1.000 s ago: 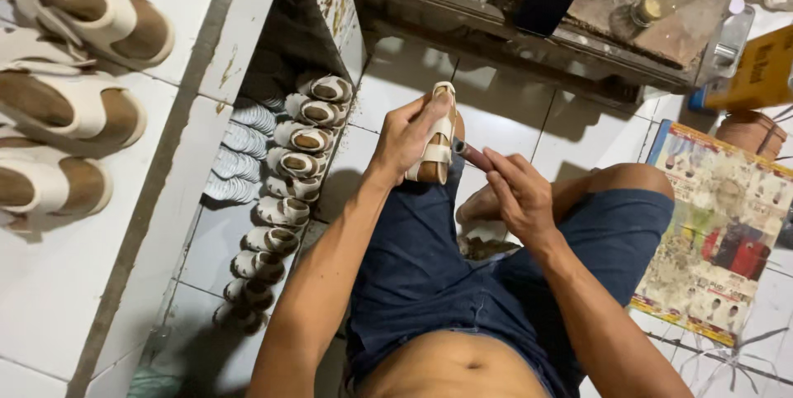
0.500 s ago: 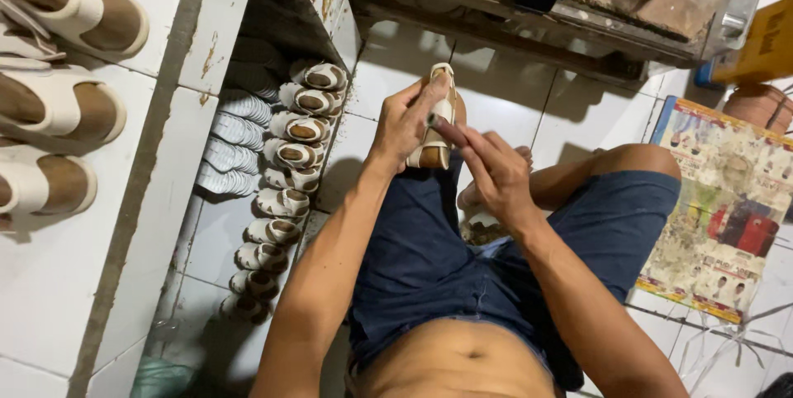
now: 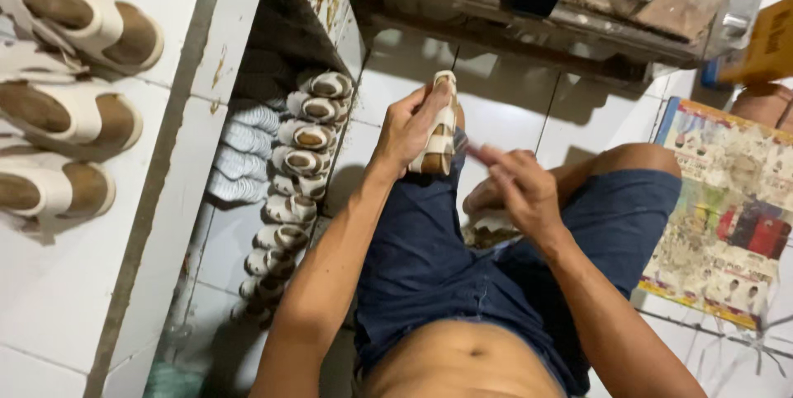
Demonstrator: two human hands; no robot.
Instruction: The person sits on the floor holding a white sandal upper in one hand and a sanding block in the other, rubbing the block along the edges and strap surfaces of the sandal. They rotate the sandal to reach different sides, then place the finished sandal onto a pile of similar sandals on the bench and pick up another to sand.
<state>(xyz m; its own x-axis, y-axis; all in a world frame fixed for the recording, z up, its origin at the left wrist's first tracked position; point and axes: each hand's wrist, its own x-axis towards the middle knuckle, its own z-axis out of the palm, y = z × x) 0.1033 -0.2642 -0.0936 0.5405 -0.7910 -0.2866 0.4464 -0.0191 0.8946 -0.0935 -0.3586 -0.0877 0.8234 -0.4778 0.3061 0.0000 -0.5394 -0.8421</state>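
Observation:
My left hand grips a white and tan strapped sandal, held upright over my left knee. My right hand is just to the right of it, blurred, with the fingers pinched on a small thin tool whose tip points at the sandal's side. What kind of tool it is cannot be told. I sit on the tiled floor in dark blue shorts.
A row of finished sandals lies on the floor at the left, beside several grey soles. White sandals stand on the tiled ledge at far left. A low wooden bench is ahead, a printed sheet at right.
My right hand has drawn back down and to the right from the sandal, then returned near it. My left hand has kept hold of the sandal and tilted it a little.

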